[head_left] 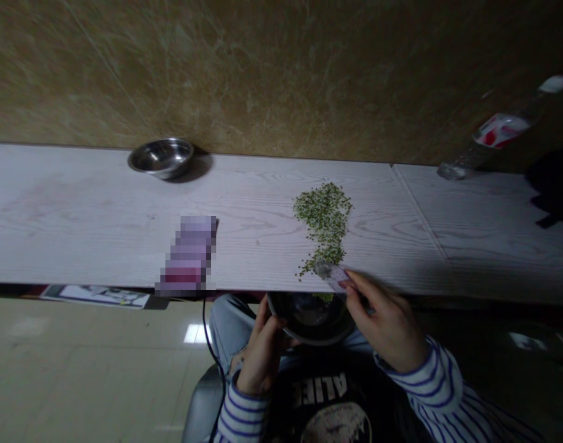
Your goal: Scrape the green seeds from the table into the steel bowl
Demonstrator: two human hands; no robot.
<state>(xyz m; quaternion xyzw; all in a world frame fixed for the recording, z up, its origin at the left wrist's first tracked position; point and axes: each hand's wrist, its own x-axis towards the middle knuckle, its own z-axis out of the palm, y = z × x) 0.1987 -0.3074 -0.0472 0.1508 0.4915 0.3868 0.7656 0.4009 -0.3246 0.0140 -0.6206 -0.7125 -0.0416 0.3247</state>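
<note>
Small green beans [325,209], resembling mung beans, lie spread on the white wood-grain table [253,234], trailing down to its front edge. My left hand [265,347] is closed on the left rim of a metal bowl [309,335], which sits just below that edge over my lap. Some green shows inside the bowl by the table edge. My right hand [383,320] pinches a small flat pale-purple piece [331,275] with a greyish tip, its exact kind unclear. That tip touches the lower end of the bean trail, above the bowl's right side.
A second metal bowl [163,159] stands at the back left near the wall. A blurred-out phone-like slab [186,255] lies at the front edge, with a black cable [207,335] hanging below. At the back right stand a clear plastic bottle [503,130] and a dark object [553,184].
</note>
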